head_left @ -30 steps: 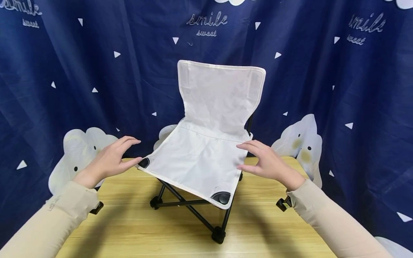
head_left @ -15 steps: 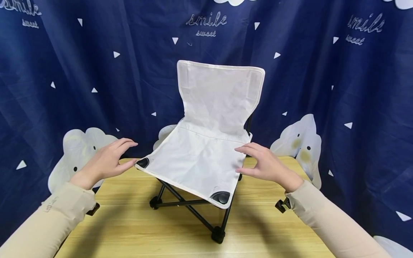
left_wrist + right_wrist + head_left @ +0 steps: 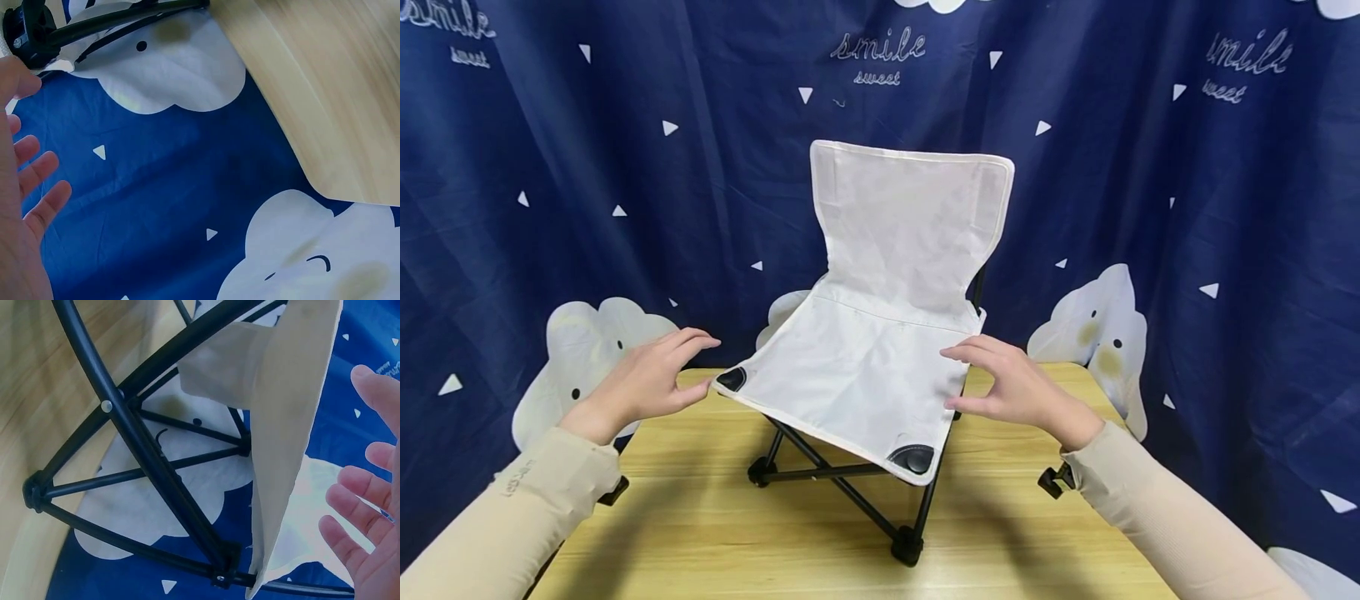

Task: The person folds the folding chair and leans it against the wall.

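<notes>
A folding chair (image 3: 880, 358) with a white fabric seat and backrest stands unfolded, its crossed black legs on the wooden table. Black patches mark the seat's two front corners. My left hand (image 3: 643, 379) hovers with fingers spread, its thumb tip right at the seat's left front corner. On the other side my right hand (image 3: 1011, 383) overlaps the seat's right edge in the head view, thumb and fingers apart and holding nothing. In the right wrist view the black tube frame (image 3: 147, 456) and the fabric's side (image 3: 290, 437) show beside the loosely bent fingers (image 3: 359, 500).
The wooden table (image 3: 700, 533) bears the chair, with its edges on both sides. Behind hangs a dark blue curtain (image 3: 700, 183) with white clouds, triangles and lettering. Small black camera mounts (image 3: 1052, 479) sit at the wrists.
Both hands have shifted slightly: the left a little to the left, its thumb drawing back from the seat corner, the right slightly left and down. The chair has stayed put.
</notes>
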Tool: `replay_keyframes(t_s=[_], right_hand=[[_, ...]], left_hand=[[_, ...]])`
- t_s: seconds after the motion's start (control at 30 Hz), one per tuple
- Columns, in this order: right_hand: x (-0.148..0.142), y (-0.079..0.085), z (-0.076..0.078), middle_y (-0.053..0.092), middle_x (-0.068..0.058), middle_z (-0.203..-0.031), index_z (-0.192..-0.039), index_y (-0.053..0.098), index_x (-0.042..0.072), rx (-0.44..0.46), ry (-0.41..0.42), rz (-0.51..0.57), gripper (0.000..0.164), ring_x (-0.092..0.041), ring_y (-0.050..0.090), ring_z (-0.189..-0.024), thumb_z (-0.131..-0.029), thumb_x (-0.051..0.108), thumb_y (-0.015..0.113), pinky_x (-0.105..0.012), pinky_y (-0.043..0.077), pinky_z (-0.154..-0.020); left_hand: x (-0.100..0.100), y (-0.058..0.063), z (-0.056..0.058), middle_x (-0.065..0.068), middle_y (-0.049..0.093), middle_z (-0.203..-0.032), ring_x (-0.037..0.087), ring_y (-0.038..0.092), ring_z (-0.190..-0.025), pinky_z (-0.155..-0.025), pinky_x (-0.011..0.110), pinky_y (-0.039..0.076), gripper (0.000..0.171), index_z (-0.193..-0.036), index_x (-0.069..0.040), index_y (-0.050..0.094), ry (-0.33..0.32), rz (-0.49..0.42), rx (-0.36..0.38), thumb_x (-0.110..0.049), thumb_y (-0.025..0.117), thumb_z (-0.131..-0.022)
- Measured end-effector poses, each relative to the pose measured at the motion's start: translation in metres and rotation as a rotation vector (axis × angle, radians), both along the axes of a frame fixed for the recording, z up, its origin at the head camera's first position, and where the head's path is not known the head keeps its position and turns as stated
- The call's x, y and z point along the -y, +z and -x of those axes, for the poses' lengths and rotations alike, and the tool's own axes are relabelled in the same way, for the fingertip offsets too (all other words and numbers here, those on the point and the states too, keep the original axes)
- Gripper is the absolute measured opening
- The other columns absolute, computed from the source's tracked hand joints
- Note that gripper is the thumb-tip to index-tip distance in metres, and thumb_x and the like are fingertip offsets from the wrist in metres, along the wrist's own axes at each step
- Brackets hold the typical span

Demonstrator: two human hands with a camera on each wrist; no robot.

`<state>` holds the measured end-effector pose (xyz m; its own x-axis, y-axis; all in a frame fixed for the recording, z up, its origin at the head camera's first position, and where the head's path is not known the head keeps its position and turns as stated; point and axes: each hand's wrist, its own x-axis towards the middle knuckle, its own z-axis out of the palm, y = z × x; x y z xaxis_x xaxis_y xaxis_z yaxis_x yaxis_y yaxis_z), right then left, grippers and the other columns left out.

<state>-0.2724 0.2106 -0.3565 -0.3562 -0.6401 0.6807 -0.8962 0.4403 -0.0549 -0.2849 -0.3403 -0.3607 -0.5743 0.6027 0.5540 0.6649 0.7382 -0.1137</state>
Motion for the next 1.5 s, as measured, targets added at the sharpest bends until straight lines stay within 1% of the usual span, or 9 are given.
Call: replay_keyframes(t_s=[0.1,0.37,0.53,0.7,0.87,1.03,1.2,1.3,1.5], right_hand=[[0.002,0.000,-0.002,0.077,-0.008,-0.117,-0.127,0.074,0.002,-0.001,0.011,-0.006,0.064,-0.023,0.074,-0.105,-0.075,0.027,0.100,-0.040,0.061,-0.088],[0.005,0.000,-0.006,0.077,-0.006,-0.116,-0.126,0.075,0.002,-0.012,0.014,-0.031,0.063,-0.022,0.074,-0.104,-0.074,0.028,0.100,-0.040,0.062,-0.086],[0.007,0.000,-0.009,0.077,-0.007,-0.116,-0.126,0.075,0.002,-0.018,0.036,-0.034,0.062,-0.022,0.074,-0.103,-0.075,0.027,0.100,-0.040,0.063,-0.087],[0.008,0.001,-0.012,0.077,-0.006,-0.117,-0.125,0.075,0.002,0.000,0.052,-0.045,0.059,-0.023,0.074,-0.104,-0.078,0.027,0.099,-0.040,0.063,-0.089],[0.010,0.002,-0.015,0.077,-0.006,-0.116,-0.125,0.075,0.003,0.004,0.062,-0.055,0.061,-0.022,0.075,-0.105,-0.075,0.027,0.100,-0.038,0.063,-0.090],[0.012,0.002,-0.018,0.077,-0.006,-0.115,-0.124,0.075,0.002,0.015,0.082,-0.062,0.061,-0.020,0.074,-0.104,-0.073,0.025,0.100,-0.038,0.063,-0.090],[0.014,0.002,-0.022,0.076,-0.004,-0.117,-0.125,0.075,0.004,0.041,0.094,-0.069,0.063,-0.019,0.074,-0.106,-0.073,0.029,0.101,-0.036,0.062,-0.091],[0.015,0.002,-0.023,0.076,-0.003,-0.117,-0.127,0.075,0.006,0.052,0.113,-0.073,0.063,-0.018,0.073,-0.106,-0.075,0.031,0.100,-0.035,0.062,-0.092],[0.019,0.001,-0.025,0.076,-0.004,-0.114,-0.124,0.075,0.004,0.008,0.184,-0.080,0.061,-0.016,0.073,-0.101,-0.076,0.032,0.099,-0.031,0.061,-0.087]], left_hand=[[-0.002,-0.001,0.000,0.013,0.073,-0.124,0.035,0.075,-0.097,-0.078,0.055,0.061,0.059,-0.129,-0.005,0.071,-0.008,0.005,0.002,-0.020,0.087,-0.074],[-0.007,-0.009,0.001,0.011,0.074,-0.118,0.033,0.074,-0.099,-0.081,0.053,0.062,0.060,-0.124,-0.003,0.073,-0.074,0.011,-0.024,-0.020,0.091,-0.069],[-0.009,-0.012,0.002,0.010,0.076,-0.117,0.032,0.076,-0.100,-0.079,0.052,0.063,0.062,-0.123,-0.005,0.074,-0.079,0.014,-0.032,-0.023,0.095,-0.068],[-0.010,-0.016,0.003,0.008,0.077,-0.115,0.029,0.076,-0.099,-0.077,0.051,0.063,0.062,-0.121,-0.006,0.074,-0.093,0.022,-0.044,-0.024,0.097,-0.067],[-0.011,-0.018,0.004,0.006,0.077,-0.112,0.027,0.076,-0.097,-0.076,0.049,0.063,0.060,-0.118,-0.006,0.075,-0.114,0.009,-0.063,-0.025,0.098,-0.065],[-0.013,-0.020,0.003,0.003,0.077,-0.110,0.023,0.075,-0.094,-0.074,0.047,0.062,0.058,-0.115,-0.008,0.076,-0.114,-0.009,-0.055,-0.024,0.099,-0.064],[-0.014,-0.022,0.002,0.003,0.077,-0.109,0.023,0.074,-0.095,-0.075,0.047,0.062,0.056,-0.113,-0.008,0.076,-0.117,-0.014,-0.055,-0.025,0.099,-0.065],[-0.015,-0.023,0.002,0.004,0.077,-0.109,0.023,0.074,-0.096,-0.075,0.047,0.062,0.056,-0.113,-0.007,0.076,-0.122,-0.011,-0.059,-0.025,0.099,-0.065],[-0.016,-0.026,0.002,0.004,0.077,-0.108,0.023,0.073,-0.095,-0.075,0.046,0.062,0.057,-0.113,-0.006,0.075,-0.141,-0.021,-0.063,-0.024,0.099,-0.064]])
